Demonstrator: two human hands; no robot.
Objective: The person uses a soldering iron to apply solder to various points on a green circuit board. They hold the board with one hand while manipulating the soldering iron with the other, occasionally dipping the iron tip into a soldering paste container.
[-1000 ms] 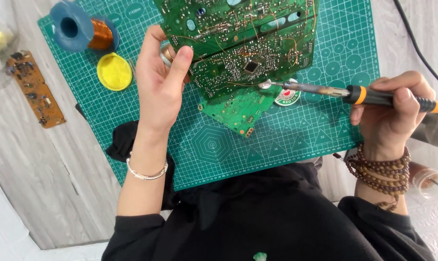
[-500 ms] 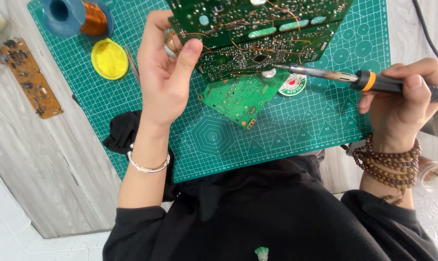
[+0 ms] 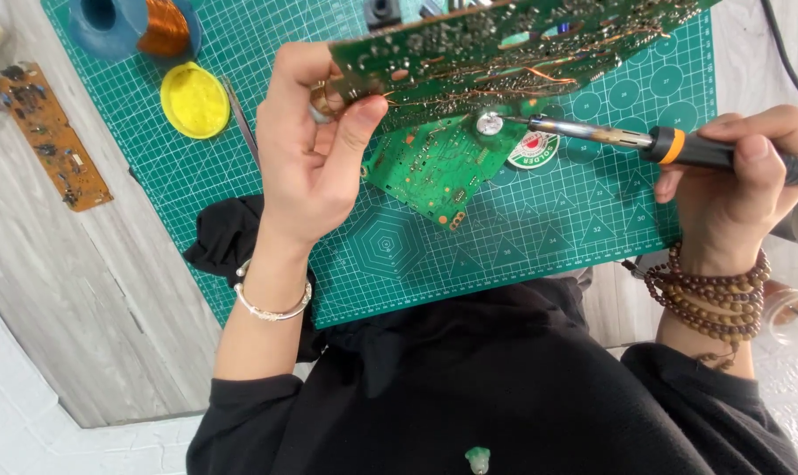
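Big green circuit board [image 3: 505,44] is held up off the worktop, tilted, near the top of the view; its face is dark green with lots of tiny parts, pale patches and thin copper wires running across it; its top edge runs out of the picture. Left hand [image 3: 315,149] has its grip closed on the left end of the board, thumb on the near side, fingers curled behind; a silver bracelet [image 3: 271,303] sits on that wrist. Right hand [image 3: 738,180] has its grip wrapped tight round the black and orange handle of a soldering iron [image 3: 645,141]; the metal tip points left and meets the low edge of the board beside a small shiny round spot [image 3: 489,122]; brown bead bracelets [image 3: 711,295] circle that wrist. Under the board lies a smaller, brighter green board [image 3: 425,167], flat on a green cutting mat [image 3: 522,237] with white grid lines; a round tin [image 3: 533,151] with a red and white lid lies just beside it. Farther left on the mat are a yellow round lid [image 3: 194,99], thin tweezers [image 3: 241,119] and a blue spool of copper wire [image 3: 135,26]; off the mat, on the grey wooden worktop [image 3: 82,290], lies a long brown circuit board [image 3: 51,136].
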